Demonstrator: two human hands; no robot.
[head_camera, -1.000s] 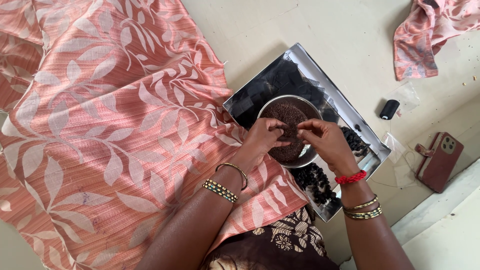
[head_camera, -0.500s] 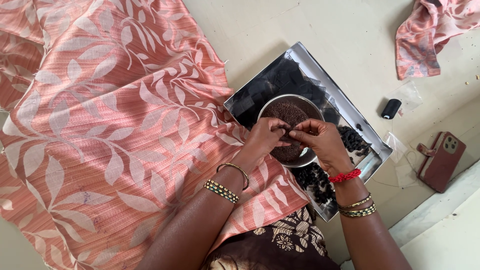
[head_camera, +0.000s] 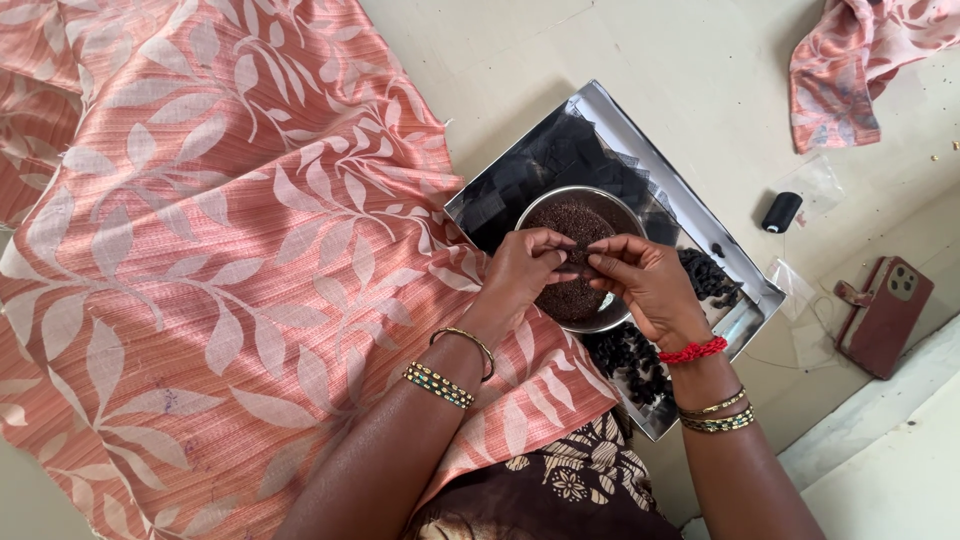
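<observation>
Beads, tiny and dark, fill a round steel bowl (head_camera: 580, 262) that sits on a shiny rectangular tray (head_camera: 745, 318). Black net squares (head_camera: 545, 165) cover the tray's far end, and small black bundles (head_camera: 635, 355) lie heaped at its near end. Above the bowl, the left hand (head_camera: 520, 268) and right hand (head_camera: 645, 280) meet, each grip pinched together on a small dark piece (head_camera: 578, 262) between the fingertips. Peach leaf-print cloth (head_camera: 220, 250) spreads left of the tray, overlapping its edge. On the pale floor (head_camera: 620, 60) to the right lie a black thread spool (head_camera: 782, 212), a reddish phone (head_camera: 885, 315) and another peach cloth scrap (head_camera: 860, 60), leaving open floor beyond the tray.
</observation>
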